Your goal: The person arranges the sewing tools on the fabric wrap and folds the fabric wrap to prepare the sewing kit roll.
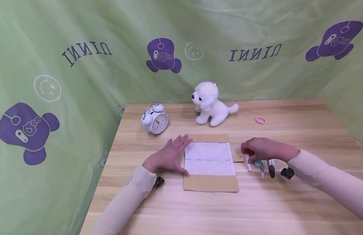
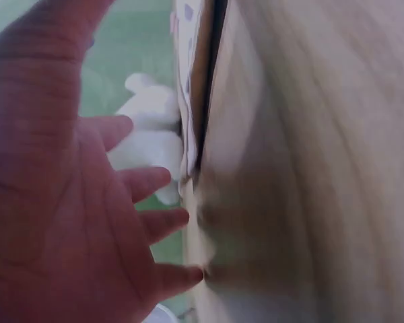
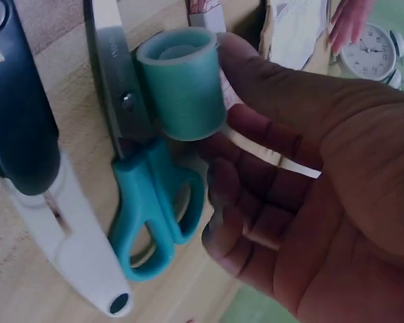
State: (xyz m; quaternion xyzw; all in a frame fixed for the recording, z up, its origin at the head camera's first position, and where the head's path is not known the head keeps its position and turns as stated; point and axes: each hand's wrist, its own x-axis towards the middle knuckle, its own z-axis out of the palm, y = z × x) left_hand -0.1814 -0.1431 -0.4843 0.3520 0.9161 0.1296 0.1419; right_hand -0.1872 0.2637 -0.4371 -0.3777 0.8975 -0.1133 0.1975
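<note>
A tan fabric pouch [image 1: 210,183] with a white lining lies unfolded on the table. My left hand [image 1: 171,155] is spread at its left edge, thumb and fingers straight. In the left wrist view, its fingertips [image 2: 178,277] come down by the table. Right of the pouch, my right hand [image 1: 265,148] is bent over a pink-and-white strip [image 1: 248,164]. Its thumb [image 3: 239,57] lies beside a teal spool [image 3: 185,91]; whether it pinches anything is unclear. Teal-handled scissors [image 3: 145,208] and a white-and-black tool [image 3: 81,242] lie alongside.
A white alarm clock [image 1: 158,122] stands at the back left, with a white plush dog [image 1: 212,107] at the back middle. A pink ring [image 1: 260,120] lies at the back right. Green printed cloth [image 1: 122,81] hangs behind and beside the wooden table [image 1: 199,212].
</note>
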